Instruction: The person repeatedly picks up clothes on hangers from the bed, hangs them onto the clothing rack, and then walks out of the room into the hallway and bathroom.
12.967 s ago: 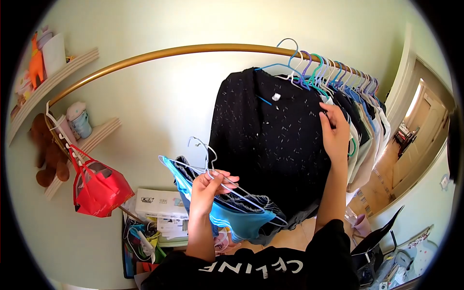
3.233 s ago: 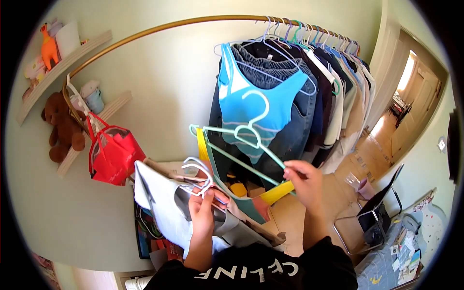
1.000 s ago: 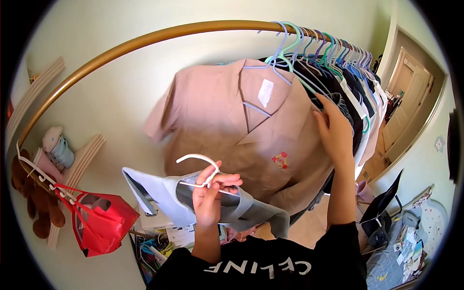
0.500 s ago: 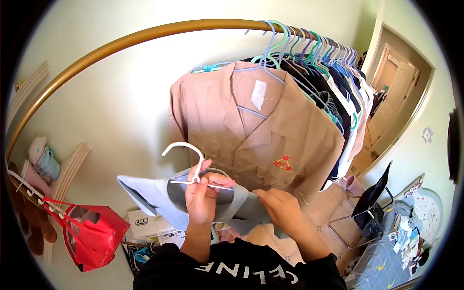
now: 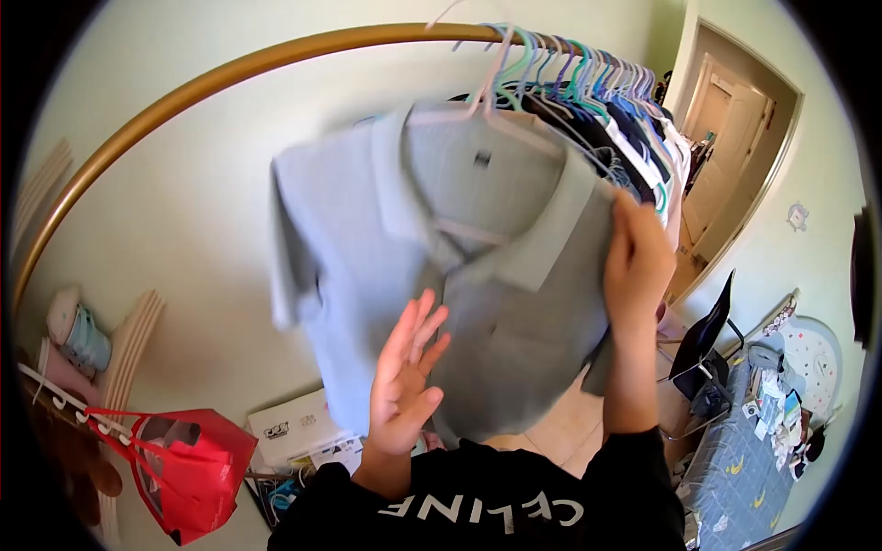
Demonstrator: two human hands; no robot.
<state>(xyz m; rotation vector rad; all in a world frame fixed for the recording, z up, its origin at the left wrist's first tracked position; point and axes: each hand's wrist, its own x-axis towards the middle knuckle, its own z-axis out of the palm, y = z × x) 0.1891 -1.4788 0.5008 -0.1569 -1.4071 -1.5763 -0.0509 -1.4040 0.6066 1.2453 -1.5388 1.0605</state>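
Note:
A grey collared shirt spreads on a pale hanger at the rail, in front of the other clothes. The hanger's hook is blurred at the rail, so whether it rests over it I cannot tell. My right hand has its fingers closed on the shirt at its right-hand shoulder. My left hand is raised in front of the shirt's lower front, fingers apart, holding nothing.
A curved golden rail carries several hangers with clothes behind the shirt. A red bag hangs low at left, near a white box. At right stand a black chair and a bed, with a doorway beyond.
The grey shirt and its hanger have risen from chest height to the rail, now covering the brown jacket. My left hand has let go of the hanger; my right hand has moved up and right.

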